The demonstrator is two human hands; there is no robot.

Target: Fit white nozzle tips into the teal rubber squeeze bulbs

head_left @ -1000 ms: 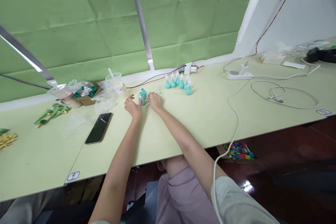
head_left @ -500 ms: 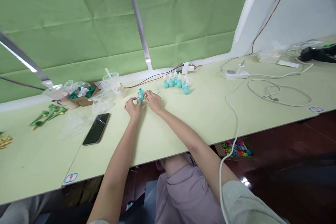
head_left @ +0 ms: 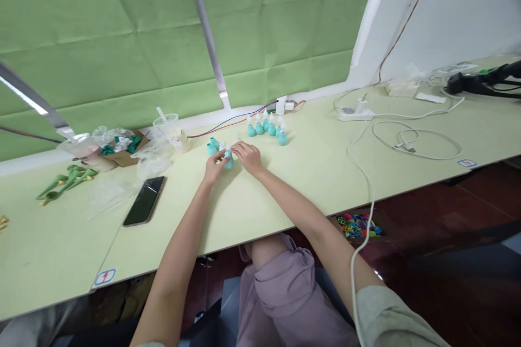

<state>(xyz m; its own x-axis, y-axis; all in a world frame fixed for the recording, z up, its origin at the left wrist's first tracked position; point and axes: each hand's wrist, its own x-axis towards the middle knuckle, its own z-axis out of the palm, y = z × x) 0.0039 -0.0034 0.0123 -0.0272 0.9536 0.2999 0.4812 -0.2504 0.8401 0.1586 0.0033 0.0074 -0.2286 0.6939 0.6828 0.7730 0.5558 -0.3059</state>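
Since a moment ago, one round turquoise bulb with a white pointed tip [head_left: 228, 161] stands apart from two open turquoise bulbs [head_left: 211, 149], so the work seems now to concern this one; the left hand [head_left: 214, 167] grasps it with its fingers, the right hand's [head_left: 249, 158] fingers bend at the tip, their grip unclear. The pale yellow-green tabletop [head_left: 301, 179] carries also a black phone [head_left: 145, 201], before green sheeting [head_left: 285, 27]
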